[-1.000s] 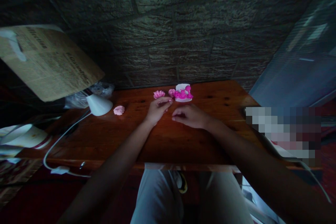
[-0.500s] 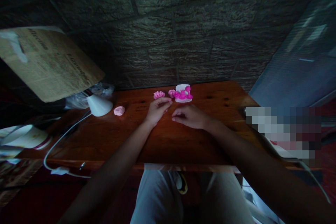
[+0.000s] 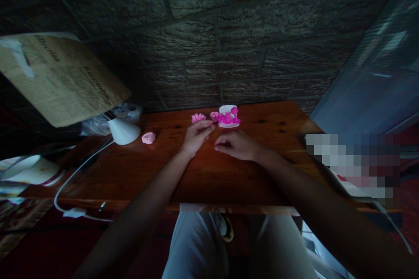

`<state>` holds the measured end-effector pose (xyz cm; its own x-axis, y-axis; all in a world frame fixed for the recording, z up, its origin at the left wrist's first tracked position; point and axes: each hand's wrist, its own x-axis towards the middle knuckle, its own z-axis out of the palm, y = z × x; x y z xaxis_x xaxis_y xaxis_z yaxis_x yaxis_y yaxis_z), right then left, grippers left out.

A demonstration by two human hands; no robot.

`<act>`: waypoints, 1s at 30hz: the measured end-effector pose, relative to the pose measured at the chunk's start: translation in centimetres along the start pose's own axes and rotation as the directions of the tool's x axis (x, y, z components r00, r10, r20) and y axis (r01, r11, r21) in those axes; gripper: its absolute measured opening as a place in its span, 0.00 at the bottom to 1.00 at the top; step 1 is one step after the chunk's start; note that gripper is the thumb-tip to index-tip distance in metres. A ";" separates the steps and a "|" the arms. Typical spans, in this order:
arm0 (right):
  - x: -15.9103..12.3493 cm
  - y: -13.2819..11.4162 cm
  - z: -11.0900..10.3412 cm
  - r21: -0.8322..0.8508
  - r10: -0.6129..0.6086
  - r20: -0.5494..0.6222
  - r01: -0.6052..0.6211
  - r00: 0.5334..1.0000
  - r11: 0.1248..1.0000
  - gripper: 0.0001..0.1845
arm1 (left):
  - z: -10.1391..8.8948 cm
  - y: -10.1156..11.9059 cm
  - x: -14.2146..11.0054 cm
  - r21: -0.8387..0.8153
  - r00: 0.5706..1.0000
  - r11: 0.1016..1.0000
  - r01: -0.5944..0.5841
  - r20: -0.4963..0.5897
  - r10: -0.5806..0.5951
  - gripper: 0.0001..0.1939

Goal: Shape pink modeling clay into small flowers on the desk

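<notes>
Above the wooden table, my left hand (image 3: 197,136) is closed in a pinch, its thumb and forefinger meeting on what looks like a tiny bit of pink clay, mostly hidden. My right hand (image 3: 238,144) hovers just beside it with curled fingers; whatever its fingertips hold, if anything, is too small to make out. Behind my left hand lies a pink petalled clay flower (image 3: 198,117). A pink clay rosette (image 3: 214,116) touches a white slab (image 3: 228,109) that carries bright magenta clay shapes (image 3: 229,117). Further left rests a pale pink clay lump (image 3: 148,137).
A lamp with a white base (image 3: 124,132) and a printed paper shade (image 3: 65,78) stands left, its cord (image 3: 70,178) hanging over the front edge. A paper cup (image 3: 31,171) lies at far left. Stone wall (image 3: 209,43) borders the wooden table (image 3: 209,183).
Both hands stay nearly in place. The left fingertips shift very slightly, and the pink speck between them shows less. The clay pieces have not moved.
</notes>
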<state>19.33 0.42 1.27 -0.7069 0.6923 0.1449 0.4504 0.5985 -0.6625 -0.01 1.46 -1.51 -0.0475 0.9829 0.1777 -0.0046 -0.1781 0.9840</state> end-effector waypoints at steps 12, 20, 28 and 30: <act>0.1 0.2 0.2 -0.017 -0.001 -0.001 0.001 1.000 1.000 0.09 | 0.3 0.5 -0.1 0.011 1.000 1.000 -0.013 0.010 0.013 0.23; 0.0 0.4 0.2 -0.020 -0.013 -0.010 0.013 1.000 1.000 0.08 | 0.3 0.5 -0.1 0.018 1.000 1.000 -0.022 0.011 0.022 0.23; 0.1 0.5 0.2 0.011 -0.032 -0.017 0.032 0.999 0.999 0.08 | 0.3 0.5 -0.2 0.018 1.000 1.000 -0.002 0.004 0.002 0.20; 0.1 0.5 0.2 0.002 -0.026 -0.023 0.027 0.999 1.000 0.08 | 0.4 0.5 -0.3 0.011 1.000 1.000 0.010 0.000 -0.010 0.19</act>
<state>19.37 0.69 0.75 -0.7059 0.6853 0.1792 0.4305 0.6159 -0.6598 0.39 1.11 -1.03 -0.0471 0.9847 0.1679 0.0062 -0.1678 0.9858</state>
